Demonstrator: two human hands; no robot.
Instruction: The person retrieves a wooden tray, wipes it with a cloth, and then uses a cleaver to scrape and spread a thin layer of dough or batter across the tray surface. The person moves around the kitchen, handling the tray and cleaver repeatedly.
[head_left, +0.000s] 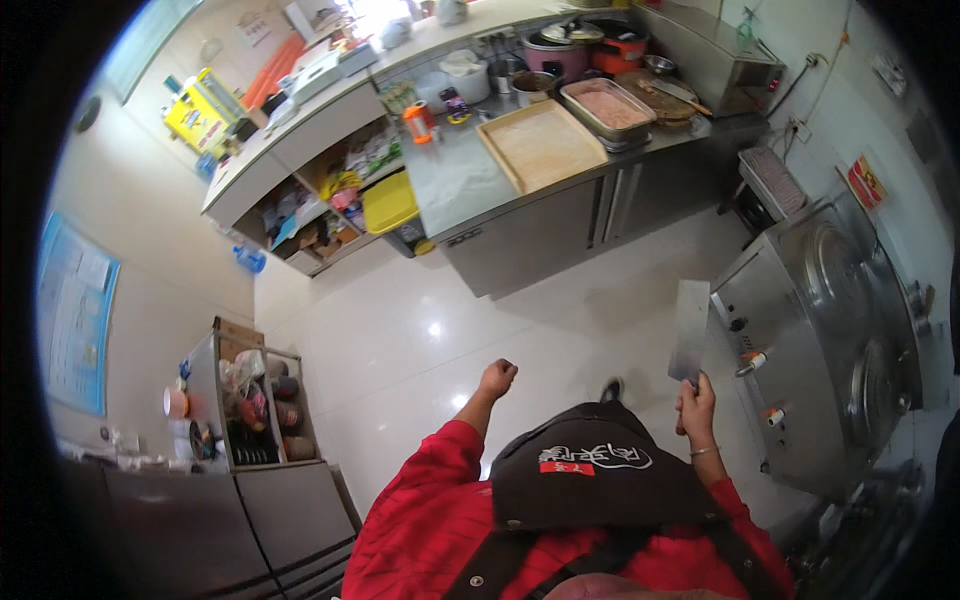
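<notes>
A broad-bladed cleaver (688, 330) is in my right hand (697, 411), which grips the handle with the blade pointing away from me. That blade hangs over the tiled floor, close to the front of the steel cooker (787, 360). My left hand (498, 378) is held over the floor in front of me, its fingers curled in and nothing visible in them. Beyond both hands stands a steel worktop (457, 176) with a shallow wooden tray (544, 146). Beside the tray sits a metal pan of pinkish minced meat (611, 105).
A round wooden chopping board (660, 97) bears another knife (675, 91). Rice cookers (555, 60) stand behind. A yellow-lidded bin (390, 202) adjoins the worktop's left end. Left are an open shelf unit (262, 405) and a dark cabinet (180, 517). Valve handles (754, 364) project from the cooker.
</notes>
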